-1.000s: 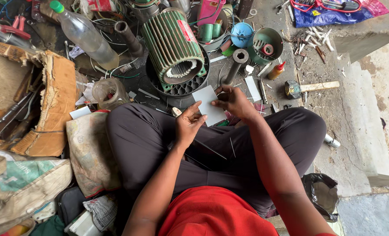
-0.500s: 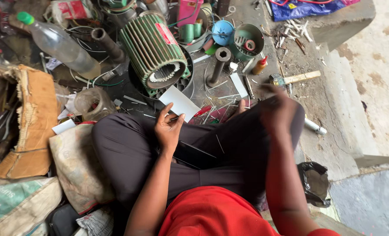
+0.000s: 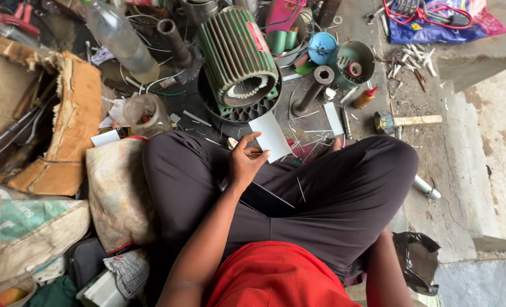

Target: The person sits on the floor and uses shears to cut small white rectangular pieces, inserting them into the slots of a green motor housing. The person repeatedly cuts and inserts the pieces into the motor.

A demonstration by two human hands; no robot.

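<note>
left hand [image 3: 244,165]: pinching white insulation sheet [image 3: 271,136] by its lower edge, thumb on top, fingers curled under; sheet held just above the lap
right hand: out of frame, arm drops behind the right knee; state impossible to tell
sheet position: in front of the crossed legs, just short of the green finned stator [image 3: 237,57], not touching it
nearby: hammer [image 3: 406,120] on the floor to the right, clear bottle [image 3: 119,40] upper left, torn cardboard box [image 3: 34,119] far left, thin white strips scattered on floor and trousers
grip advice: probably best kept flat, pinched near a corner, no creasing; second hand on the far edge before any cut or fold
</note>
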